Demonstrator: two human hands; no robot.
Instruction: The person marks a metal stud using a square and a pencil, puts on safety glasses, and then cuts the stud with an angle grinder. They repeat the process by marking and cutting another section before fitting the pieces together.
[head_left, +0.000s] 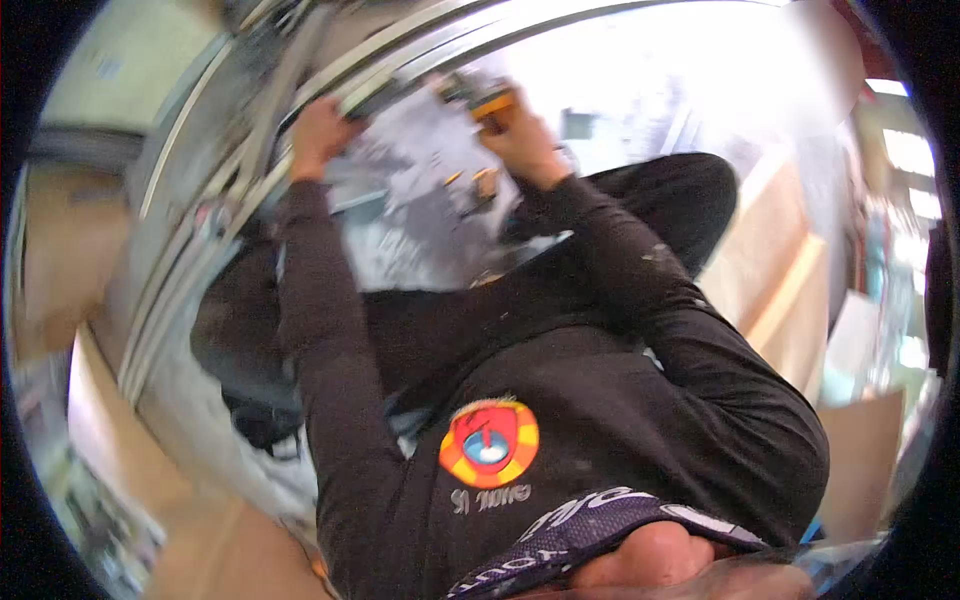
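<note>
Because the view is blurred, detail is limited. The left hand [318,135] grips the metal frame [250,180] at 11 o'clock. The right hand [522,140], at 12 o'clock, is clenched on an orange tool [492,103] against the frame. Risk: the tool may slip off if the steadying grip loosens.

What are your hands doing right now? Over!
Left hand gripping the metal frame rail. Right hand closed on a yellow tool, details blurred. Nothing seen blocking either hand.
</note>
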